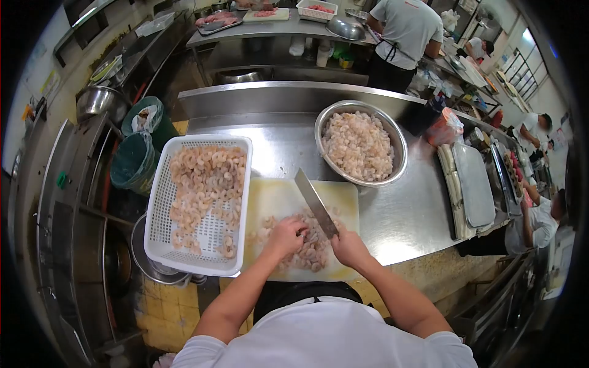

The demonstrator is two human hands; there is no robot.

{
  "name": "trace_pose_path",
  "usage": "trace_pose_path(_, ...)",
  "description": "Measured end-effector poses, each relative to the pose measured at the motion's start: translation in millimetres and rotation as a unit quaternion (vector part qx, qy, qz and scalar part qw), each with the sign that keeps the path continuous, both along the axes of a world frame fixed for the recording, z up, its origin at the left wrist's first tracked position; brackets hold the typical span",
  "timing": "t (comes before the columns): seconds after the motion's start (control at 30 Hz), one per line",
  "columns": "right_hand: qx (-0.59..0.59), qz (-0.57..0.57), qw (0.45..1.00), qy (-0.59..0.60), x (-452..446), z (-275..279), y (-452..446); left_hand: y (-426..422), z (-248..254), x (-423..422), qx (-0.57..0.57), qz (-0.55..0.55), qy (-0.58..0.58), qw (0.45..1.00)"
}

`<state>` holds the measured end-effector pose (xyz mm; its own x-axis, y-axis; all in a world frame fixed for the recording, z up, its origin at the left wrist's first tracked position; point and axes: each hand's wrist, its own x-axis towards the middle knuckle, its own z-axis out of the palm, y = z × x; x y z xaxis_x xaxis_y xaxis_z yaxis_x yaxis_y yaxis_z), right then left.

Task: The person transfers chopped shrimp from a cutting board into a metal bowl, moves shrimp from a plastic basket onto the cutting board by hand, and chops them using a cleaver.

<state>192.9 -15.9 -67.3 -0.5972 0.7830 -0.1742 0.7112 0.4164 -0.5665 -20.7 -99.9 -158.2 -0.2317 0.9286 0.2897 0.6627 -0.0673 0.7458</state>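
My right hand [350,248] is wrapped round the handle of a cleaver [316,204], its broad blade pointing up and away to the left over a white cutting board [267,190]. Peeled shrimp [310,254] lie in a loose pile on the board, some looking cut into pieces. The fingers of my left hand [287,238] are curled in on shrimp at the pile's left side, just left of the blade. Left of the board stands a white perforated basket [156,211] partly filled with whole peeled shrimp. A steel bowl [402,147] behind the board is heaped with shrimp pieces.
A raised steel edge [257,92] runs along the back of the steel table [392,214]. Metal trays [475,184] are at the right, lined bins [132,162] at the left. Co-workers, one in a white shirt [408,27], stand at other counters.
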Motion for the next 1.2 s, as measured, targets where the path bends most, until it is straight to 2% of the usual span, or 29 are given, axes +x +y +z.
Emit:
trace_pose_path(0.1, -0.026, -0.013, 0.997, -0.075, 16, 37, -25, 1, 1, 1, 0.007, -0.005, 0.012, 1.0)
trace_pose_path(0.2, -0.035, 0.006, 0.994, -0.103, 18, 35, -35, 3, 0, -1, -0.003, -0.016, 0.022, 1.0)
trace_pose_path(0.3, -0.027, 0.059, 0.994, -0.082, 9, -17, -26, 5, -5, 0, -0.034, -0.009, 0.027, 0.999)
trace_pose_path(0.37, -0.001, 0.04, 0.998, -0.057, -16, -25, -15, 6, -5, -1, -0.056, -0.008, 0.036, 0.998)
trace_pose_path(0.43, 0.025, 0.035, 0.999, -0.029, -22, -21, -10, 5, -7, -2, -0.075, -0.023, 0.046, 0.996)
trace_pose_path(0.5, 0.05, 0.048, 0.998, 0.001, -19, -10, -6, 5, -11, -3, -0.045, -0.018, 0.004, 0.999)
trace_pose_path(0.63, 0.0, 0.036, 0.998, -0.056, 2, 24, -25, 2, -7, -1, -0.056, 0.006, -0.052, 0.997)
trace_pose_path(0.73, -0.013, 0.047, 0.996, -0.07, 2, 16, -30, 2, -7, -1, -0.037, 0.005, -0.035, 0.999)
trace_pose_path(0.87, 0.016, 0.071, 0.997, -0.033, -34, -30, -3, -1, -15, 0, -0.021, -0.003, -0.023, 1.0)
trace_pose_path(0.93, 0.026, 0.061, 0.997, -0.027, -43, -21, 2, 1, -10, -4, -0.049, 0.0, -0.027, 0.998)
trace_pose_path(1.03, 0.011, 0.04, 0.998, -0.036, -28, 9, -5, -7, 7, -1, -0.024, 0.027, -0.088, 0.995)
trace_pose_path(1.13, -0.011, 0.019, 0.999, -0.046, -3, 37, -19, -9, 28, 2, 0.058, 0.003, 0.004, 0.998)
trace_pose_path(1.2, -0.04, 0.007, 0.995, -0.086, 8, 56, -30, -8, 26, 7, -0.01, -0.009, 0.046, 0.999)
